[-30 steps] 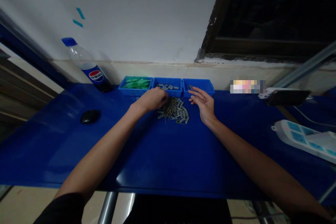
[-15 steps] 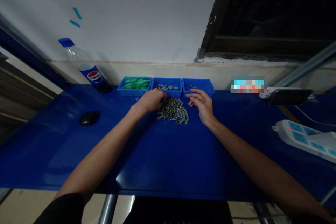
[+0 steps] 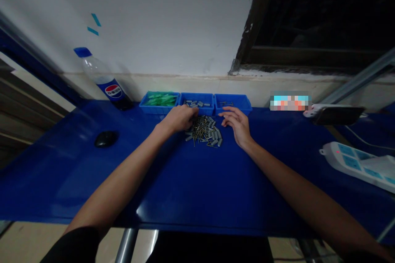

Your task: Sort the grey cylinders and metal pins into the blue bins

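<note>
A pile of loose screws (image 3: 202, 129) and small grey cylinders (image 3: 217, 136) lies on the blue table. My left hand (image 3: 180, 118) is at the pile's upper left edge, just in front of the middle blue bin (image 3: 206, 111). Its fingers are curled together, and whatever they pinch is hidden. To the right of the pile, my right hand (image 3: 237, 125) hovers with its fingers loosely bent and apart, holding nothing. Grey cylinders lie in the middle bin, a few screws in the right blue bin (image 3: 240, 109), and green plastic pieces (image 3: 162, 99) in the left one.
A cola bottle (image 3: 112, 90) stands at the back left, with a black mouse (image 3: 105, 139) in front of it. At the right are a white power strip (image 3: 354, 162) and a phone (image 3: 339, 115) on a stand. A wall (image 3: 173, 28) rises behind the bins.
The view has shifted slightly. Both hands keep nearly the same place and pose by the pile; nothing else has visibly moved.
</note>
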A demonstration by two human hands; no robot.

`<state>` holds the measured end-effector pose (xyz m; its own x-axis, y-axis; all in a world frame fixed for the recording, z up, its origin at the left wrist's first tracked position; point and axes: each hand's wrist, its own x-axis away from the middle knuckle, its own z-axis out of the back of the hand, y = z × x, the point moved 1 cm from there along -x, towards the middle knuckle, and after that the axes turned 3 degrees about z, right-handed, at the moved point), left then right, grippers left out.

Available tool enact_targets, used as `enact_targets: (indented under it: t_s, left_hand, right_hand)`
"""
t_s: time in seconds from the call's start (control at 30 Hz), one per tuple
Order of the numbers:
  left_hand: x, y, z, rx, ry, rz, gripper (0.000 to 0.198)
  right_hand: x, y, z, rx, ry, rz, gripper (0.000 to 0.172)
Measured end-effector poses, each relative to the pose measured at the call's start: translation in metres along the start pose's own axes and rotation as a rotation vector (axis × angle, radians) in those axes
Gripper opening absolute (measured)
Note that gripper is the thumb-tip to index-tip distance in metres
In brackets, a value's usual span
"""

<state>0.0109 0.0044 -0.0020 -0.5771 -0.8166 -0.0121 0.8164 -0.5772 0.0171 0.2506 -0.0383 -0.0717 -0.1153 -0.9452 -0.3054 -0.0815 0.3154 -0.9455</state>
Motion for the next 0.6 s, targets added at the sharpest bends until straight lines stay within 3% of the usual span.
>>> enact_targets:
  t_s: [0.33,0.6]
  left_hand:
    - [-0.003,-0.019,0.007,0.188,0.046,-0.098,0.031]
    - [-0.001,-0.016,0.017,0.360,0.111,0.032,0.024]
  right_hand:
    - [0.000,-0.002,0.000,-0.001,-0.008,-0.014,0.027]
    - [-0.001,0.000,0.001,-0.009,-0.018,-0.022,0.026]
